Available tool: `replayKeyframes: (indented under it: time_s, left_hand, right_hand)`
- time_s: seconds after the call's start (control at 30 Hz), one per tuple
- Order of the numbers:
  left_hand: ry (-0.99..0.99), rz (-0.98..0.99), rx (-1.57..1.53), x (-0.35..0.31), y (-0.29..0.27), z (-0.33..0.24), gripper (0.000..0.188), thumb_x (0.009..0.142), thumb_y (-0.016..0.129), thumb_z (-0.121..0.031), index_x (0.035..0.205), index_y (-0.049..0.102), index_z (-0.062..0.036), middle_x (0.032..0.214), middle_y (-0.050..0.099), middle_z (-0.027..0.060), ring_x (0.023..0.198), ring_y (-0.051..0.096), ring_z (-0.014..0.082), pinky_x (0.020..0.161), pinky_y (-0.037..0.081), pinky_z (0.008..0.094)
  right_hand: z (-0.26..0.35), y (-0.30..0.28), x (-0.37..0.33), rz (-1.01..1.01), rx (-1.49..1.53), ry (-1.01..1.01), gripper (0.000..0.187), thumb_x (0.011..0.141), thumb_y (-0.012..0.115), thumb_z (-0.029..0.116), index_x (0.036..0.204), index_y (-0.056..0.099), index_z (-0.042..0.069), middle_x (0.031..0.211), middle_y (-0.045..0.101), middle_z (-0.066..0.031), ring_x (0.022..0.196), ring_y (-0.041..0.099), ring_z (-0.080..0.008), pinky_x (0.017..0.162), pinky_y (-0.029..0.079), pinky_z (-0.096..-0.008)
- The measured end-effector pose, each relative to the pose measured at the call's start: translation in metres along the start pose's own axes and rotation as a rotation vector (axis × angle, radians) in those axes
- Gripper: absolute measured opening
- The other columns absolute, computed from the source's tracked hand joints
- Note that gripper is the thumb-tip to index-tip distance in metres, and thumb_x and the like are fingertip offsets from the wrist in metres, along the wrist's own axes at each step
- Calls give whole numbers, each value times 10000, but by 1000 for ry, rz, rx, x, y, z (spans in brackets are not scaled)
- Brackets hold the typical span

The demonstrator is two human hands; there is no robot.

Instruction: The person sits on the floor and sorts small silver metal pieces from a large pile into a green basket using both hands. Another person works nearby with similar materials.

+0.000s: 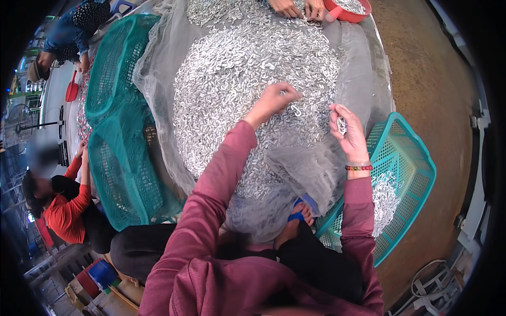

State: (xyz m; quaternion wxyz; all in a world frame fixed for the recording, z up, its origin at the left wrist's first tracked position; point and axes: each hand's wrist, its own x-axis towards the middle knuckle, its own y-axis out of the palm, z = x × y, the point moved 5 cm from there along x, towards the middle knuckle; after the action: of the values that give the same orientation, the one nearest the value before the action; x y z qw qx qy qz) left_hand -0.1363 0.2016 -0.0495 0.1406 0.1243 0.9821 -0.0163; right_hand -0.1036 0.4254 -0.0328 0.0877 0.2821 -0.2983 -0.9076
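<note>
A wide heap of small silver metal hooks (237, 79), many curved like an S, lies spread on grey netting before me. Over the middle of it hovers my left hand (275, 103), slightly blurred, its fingers drawn together; whatever they pinch is too small to make out. One curved hook shows just below those fingertips. At the heap's right edge my right hand (350, 129) is turned palm up, fingers curled around several silver hooks (341, 125). Below my right forearm stands a turquoise plastic basket (421, 158), with a pile of hooks (385, 205) inside, partly hidden by my sleeve.
Across the heap another person's hands (298, 8) touch the hooks, beside a red scoop (348, 11) of pieces. Green netted baskets (124, 174) line the left, with other people beyond them. Bunched mesh (311, 168) lies near my foot (302, 211) in a blue sandal.
</note>
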Motion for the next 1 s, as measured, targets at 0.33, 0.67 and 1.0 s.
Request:
replayKeyframes:
  time_s: [0.33, 0.67, 1.0]
  left_hand:
    - [214, -177, 604, -44, -43, -28, 190, 833, 707, -208, 877, 639, -36, 791, 647, 80, 728, 617, 166, 608, 485, 299]
    - [77, -157, -822, -81, -111, -15, 158, 873, 548, -174, 918, 568, -24, 817, 564, 69, 602, 517, 151, 425, 401, 193]
    - [33, -503, 884, -47, -78, 0, 202, 819, 709, -234, 866, 712, -37, 685, 657, 195, 623, 654, 260, 643, 513, 364]
  right_hand:
    - [-37, 34, 120, -200, -1671, -367, 490, 898, 599, 365, 1200, 483, -2, 788, 653, -226, 767, 644, -400, 714, 485, -487]
    - [-66, 87, 46, 252, -1552, -360, 214, 909, 543, 234, 1030, 611, 72, 768, 658, -181, 738, 641, -374, 667, 494, -462]
    - [-20, 70, 27, 62, -879, -416, 206, 793, 742, 210, 909, 737, 39, 775, 704, -40, 651, 575, -101, 647, 473, -274]
